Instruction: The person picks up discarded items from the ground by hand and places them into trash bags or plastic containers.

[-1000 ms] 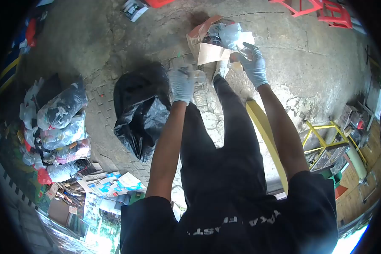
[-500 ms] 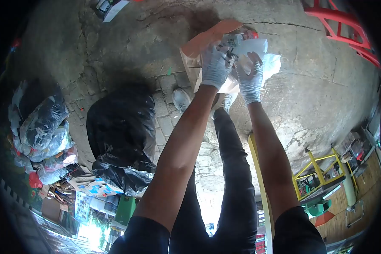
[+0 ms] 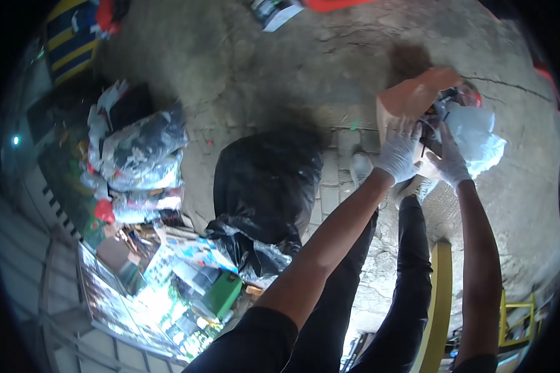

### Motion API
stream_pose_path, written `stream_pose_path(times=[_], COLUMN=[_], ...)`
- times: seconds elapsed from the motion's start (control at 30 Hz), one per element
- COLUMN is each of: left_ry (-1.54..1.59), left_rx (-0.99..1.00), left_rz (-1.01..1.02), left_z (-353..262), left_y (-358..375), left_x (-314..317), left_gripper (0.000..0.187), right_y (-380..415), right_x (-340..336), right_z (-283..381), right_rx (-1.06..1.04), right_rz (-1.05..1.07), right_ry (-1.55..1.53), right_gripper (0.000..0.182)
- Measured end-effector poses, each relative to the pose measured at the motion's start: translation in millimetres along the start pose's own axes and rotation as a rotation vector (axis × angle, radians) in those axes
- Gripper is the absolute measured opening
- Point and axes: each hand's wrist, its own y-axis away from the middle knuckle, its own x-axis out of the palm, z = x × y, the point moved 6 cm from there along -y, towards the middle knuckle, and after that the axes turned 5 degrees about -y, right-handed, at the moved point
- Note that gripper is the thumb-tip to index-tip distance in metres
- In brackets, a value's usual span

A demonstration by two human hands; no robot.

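A brown paper bag [image 3: 417, 93] stands on the floor in front of my shoes, its mouth facing up. My left hand [image 3: 399, 154], in a whitish glove, lies flat against the bag's near left side with its fingers stretched out. My right hand [image 3: 451, 156], gloved the same way, is at the near right rim with its thumb apart from the fingers. Between the hands, dark items [image 3: 429, 118] show inside the mouth, too jumbled to name. A clear plastic container with red on it [image 3: 470, 96] pokes out at the far right. A pale translucent plastic bag [image 3: 479, 133] hangs over the right side.
A large black garbage bag [image 3: 267, 186] stands to the left. Beyond it are stuffed clear plastic bags [image 3: 146, 149] and stacked cardboard [image 3: 199, 248]. A green bin [image 3: 222, 295] is at lower left. A yellow beam [image 3: 438, 304] runs beside my right leg.
The view has swung left, so everything sits farther right. Both hands were over the bag's mouth with items in them; now they rest at its near rim, fingers apart.
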Motion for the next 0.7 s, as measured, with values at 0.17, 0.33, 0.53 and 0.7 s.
stream_pose_path(times=[0.17, 0.33, 0.53, 0.7], left_ry=[0.203, 0.11, 0.13, -0.037], left_rx=[-0.007, -0.166, -0.384, -0.82], left_rz=[-0.17, -0.152, -0.357, -0.561], left_z=[20, 52, 76, 80], left_y=[62, 141, 270, 423], left_x=[-2, -40, -126, -173], left_gripper=[0.085, 0.061, 0.057, 0.071], right_y=[13, 57, 105, 108], right_x=[13, 32, 30, 37], right_z=[2, 6, 72, 139], right_rx=[-0.092, 0.074, -0.046, -0.13], right_rz=[-0.127, -0.134, -0.208, -0.232], right_ry=[0.011, 0.13, 0.217, 0.141], right_gripper=[0.093, 0.087, 0.081, 0.082])
